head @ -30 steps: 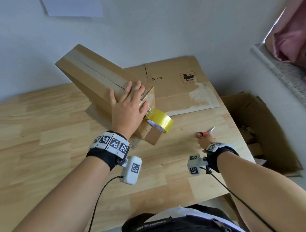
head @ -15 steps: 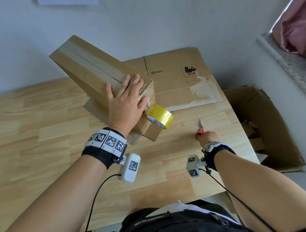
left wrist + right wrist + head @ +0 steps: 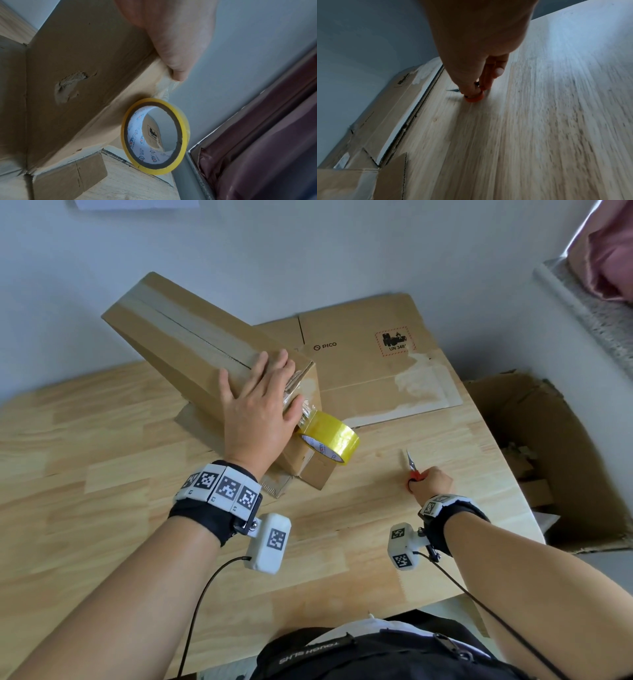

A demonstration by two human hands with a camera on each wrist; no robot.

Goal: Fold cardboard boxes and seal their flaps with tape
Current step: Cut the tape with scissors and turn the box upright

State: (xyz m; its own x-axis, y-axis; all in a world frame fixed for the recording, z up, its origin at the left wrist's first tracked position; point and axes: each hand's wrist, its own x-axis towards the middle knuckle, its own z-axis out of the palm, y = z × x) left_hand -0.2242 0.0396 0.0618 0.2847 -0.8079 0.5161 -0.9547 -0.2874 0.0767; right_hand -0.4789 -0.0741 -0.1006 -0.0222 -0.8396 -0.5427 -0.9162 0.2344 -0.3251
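Note:
A long cardboard box (image 3: 178, 337) stands tilted on the wooden table (image 3: 102, 474), its top seam covered with clear tape. My left hand (image 3: 260, 409) lies flat on the box's near end, fingers straight, pressing the tape down; the thumb (image 3: 173, 44) holds the tape at the box edge. A yellow tape roll (image 3: 330, 436) (image 3: 154, 135) hangs from that tape strip beside the box corner. My right hand (image 3: 428, 482) grips small red-handled scissors (image 3: 412, 469) (image 3: 473, 98) on the table, blades pointing away from me.
A flattened cardboard sheet (image 3: 376, 361) printed PICO lies at the back of the table against the wall. An open cardboard box (image 3: 534, 453) holding scraps stands on the floor past the table's right edge. A pink curtain (image 3: 609, 251) hangs at the upper right.
My right hand has closed round the scissors and turned them, so the blades now point away instead of to the right. The left hand stays pressed on the box.

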